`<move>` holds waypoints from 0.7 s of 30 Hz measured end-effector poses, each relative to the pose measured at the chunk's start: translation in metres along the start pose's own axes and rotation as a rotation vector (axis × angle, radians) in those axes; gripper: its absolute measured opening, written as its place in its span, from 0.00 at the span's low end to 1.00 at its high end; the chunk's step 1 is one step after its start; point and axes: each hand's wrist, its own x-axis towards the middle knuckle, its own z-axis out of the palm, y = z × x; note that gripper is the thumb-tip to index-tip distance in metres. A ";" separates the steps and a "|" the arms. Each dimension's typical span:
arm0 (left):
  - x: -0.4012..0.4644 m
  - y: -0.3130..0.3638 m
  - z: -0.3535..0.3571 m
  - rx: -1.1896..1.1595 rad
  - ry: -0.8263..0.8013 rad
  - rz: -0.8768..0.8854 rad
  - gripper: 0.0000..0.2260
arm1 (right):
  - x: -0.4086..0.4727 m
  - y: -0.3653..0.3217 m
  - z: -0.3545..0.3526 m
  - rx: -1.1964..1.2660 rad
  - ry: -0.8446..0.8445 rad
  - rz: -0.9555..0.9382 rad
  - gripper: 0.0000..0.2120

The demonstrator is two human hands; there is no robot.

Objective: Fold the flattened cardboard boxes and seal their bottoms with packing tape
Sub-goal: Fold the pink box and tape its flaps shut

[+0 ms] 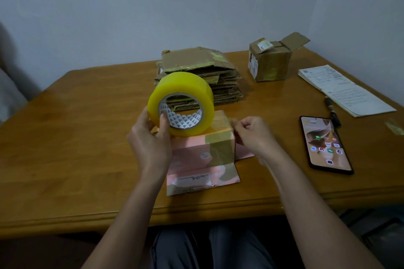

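My left hand (150,137) grips a big yellow roll of packing tape (181,102), thumb inside its core, held just above a small pink box (201,153). The pink box stands on the wooden table (76,137) with its taped bottom up and its flaps spread toward me. My right hand (253,133) pinches at the box's upper right corner, where a strip of tape runs down the side; whether it holds the tape's end is unclear. Behind the roll lies a stack of flattened cardboard boxes (196,65).
A folded brown box (271,61) with one open flap stands at the back right. Papers (343,91), a pen (333,113) and a lit phone (325,144) lie on the right. The table's front edge runs just above my lap.
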 end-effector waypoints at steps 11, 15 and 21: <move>0.000 -0.001 -0.001 0.046 0.011 0.019 0.04 | -0.008 0.014 0.009 -0.003 0.142 -0.010 0.07; 0.001 -0.002 -0.002 0.040 -0.003 0.020 0.05 | -0.016 0.007 0.010 0.081 0.099 -0.179 0.18; 0.002 -0.005 -0.002 0.041 -0.001 0.016 0.07 | -0.035 0.006 0.012 0.183 -0.055 -0.432 0.24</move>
